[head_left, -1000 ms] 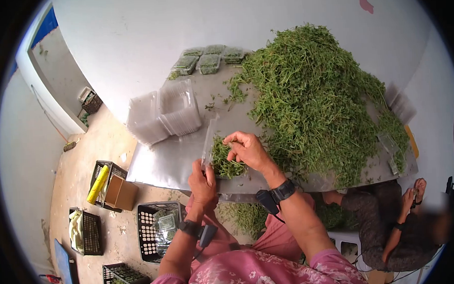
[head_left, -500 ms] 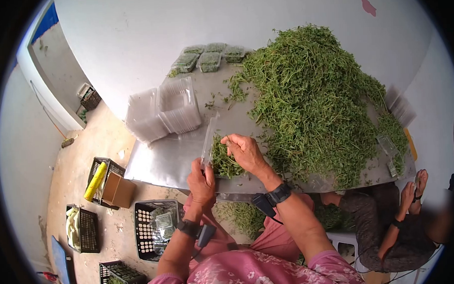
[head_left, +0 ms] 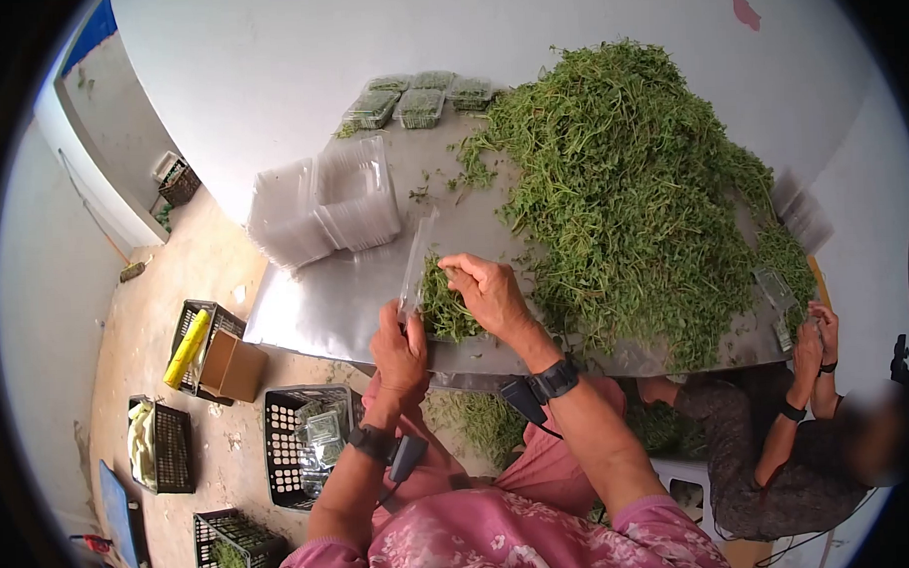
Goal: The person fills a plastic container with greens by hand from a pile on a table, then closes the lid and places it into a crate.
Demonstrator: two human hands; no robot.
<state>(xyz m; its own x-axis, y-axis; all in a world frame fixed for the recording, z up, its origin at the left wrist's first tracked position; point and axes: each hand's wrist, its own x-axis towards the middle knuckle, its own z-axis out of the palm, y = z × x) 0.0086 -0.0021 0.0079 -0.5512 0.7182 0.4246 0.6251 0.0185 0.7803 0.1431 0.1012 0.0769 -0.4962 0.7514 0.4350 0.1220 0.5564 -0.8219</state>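
My left hand (head_left: pixel 400 348) grips the near edge of a clear plastic clamshell box, whose lid (head_left: pixel 419 260) stands up, tilted. Leafy green stems (head_left: pixel 443 306) fill the box's other half, to the right of the lid; its base is mostly hidden under them. Over these greens is my right hand (head_left: pixel 488 295), its thumb and fingers bent together in a pinch. What lies between those fingertips is too small to make out. A large heap of the same greens (head_left: pixel 632 208) covers the right part of the metal table (head_left: pixel 301 327).
Stacked clear boxes (head_left: pixel 322 204) stand left on the table, with several filled boxes (head_left: pixel 420 107) behind. A crate (head_left: pixel 285 445) of packed boxes sits on the floor below. At right, a co-worker's hands (head_left: pixel 815 346) are beside another open box (head_left: pixel 775 293).
My hands stay at the clamshell box with little movement, the right one still pinched over the greens. The co-worker's hands have risen toward the table edge. The view has shifted slightly.
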